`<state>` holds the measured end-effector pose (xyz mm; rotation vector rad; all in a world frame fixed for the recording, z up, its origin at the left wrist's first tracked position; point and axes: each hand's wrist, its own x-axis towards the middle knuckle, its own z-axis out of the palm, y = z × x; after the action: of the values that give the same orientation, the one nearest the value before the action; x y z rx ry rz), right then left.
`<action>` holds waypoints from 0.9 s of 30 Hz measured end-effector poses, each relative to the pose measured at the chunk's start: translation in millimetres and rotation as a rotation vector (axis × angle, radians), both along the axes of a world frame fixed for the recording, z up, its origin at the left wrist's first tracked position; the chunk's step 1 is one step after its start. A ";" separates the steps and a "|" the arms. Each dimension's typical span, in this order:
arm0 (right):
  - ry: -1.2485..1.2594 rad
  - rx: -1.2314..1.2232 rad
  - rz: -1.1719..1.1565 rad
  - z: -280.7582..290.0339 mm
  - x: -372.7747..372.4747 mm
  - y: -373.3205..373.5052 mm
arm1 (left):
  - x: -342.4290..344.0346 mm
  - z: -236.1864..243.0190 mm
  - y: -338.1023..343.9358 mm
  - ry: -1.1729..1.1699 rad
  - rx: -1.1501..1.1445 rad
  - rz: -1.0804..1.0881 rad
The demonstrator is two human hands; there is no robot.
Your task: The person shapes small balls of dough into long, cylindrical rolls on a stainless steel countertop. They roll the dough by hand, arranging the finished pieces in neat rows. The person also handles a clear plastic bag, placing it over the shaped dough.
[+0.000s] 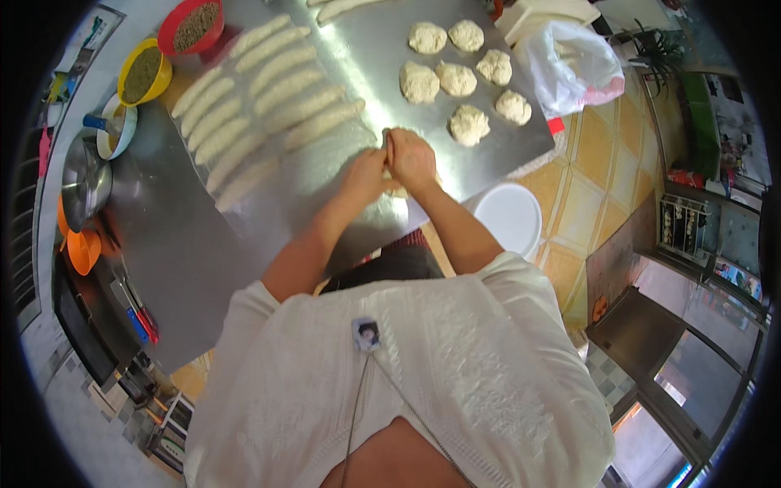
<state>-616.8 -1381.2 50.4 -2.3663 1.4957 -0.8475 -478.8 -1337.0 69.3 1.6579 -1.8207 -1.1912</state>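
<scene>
At the near edge of the metal table, my left hand (366,174) and my right hand (412,158) are pressed together, fingers curled. Both are closed on a piece of dough (398,193), of which only a pale bit shows below them; my palms hide the rest. To the left, long rolled dough strips (303,107) lie in two rows on and under what looks like clear plastic film (325,163). Several rough dough balls (419,83) sit apart from the strips, at the right end of the table.
Along the left stand a red bowl (213,45) and a yellow bowl (128,96) of filling, a pale bowl (126,145) and a steel bowl (79,183). Knives (140,313) lie near left. A white bucket (508,218) and a plastic bag (561,69) are at right.
</scene>
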 end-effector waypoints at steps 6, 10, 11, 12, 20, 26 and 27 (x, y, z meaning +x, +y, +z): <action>-0.044 0.201 -0.097 8.7 -22.8 100.6 | -0.9 18.9 84.9 -0.053 -0.406 -0.164; 0.193 0.067 -0.008 -2.6 -16.2 35.7 | -3.6 8.4 54.4 -0.035 -0.365 0.049; 0.177 0.096 -0.061 1.6 -8.9 14.4 | -5.3 20.4 20.6 -0.103 -0.350 0.139; 0.161 0.121 -0.115 7.7 -1.8 -7.6 | -11.8 33.6 -11.4 -0.144 -0.504 0.188; 0.302 0.329 -0.007 5.2 -56.3 112.8 | -47.1 -3.0 72.9 -0.290 -0.342 -0.324; 0.303 0.098 -0.039 1.8 -62.6 -5.1 | -59.0 -15.4 -42.7 -0.392 -0.523 -0.079; 0.230 0.082 -0.055 12.8 -58.8 -29.8 | -59.2 -10.7 -68.5 -0.392 -0.588 -0.044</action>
<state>-675.6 -1411.0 63.2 -2.4396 1.6533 -0.5280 -538.1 -1405.4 58.6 1.5622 -2.1672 -0.2830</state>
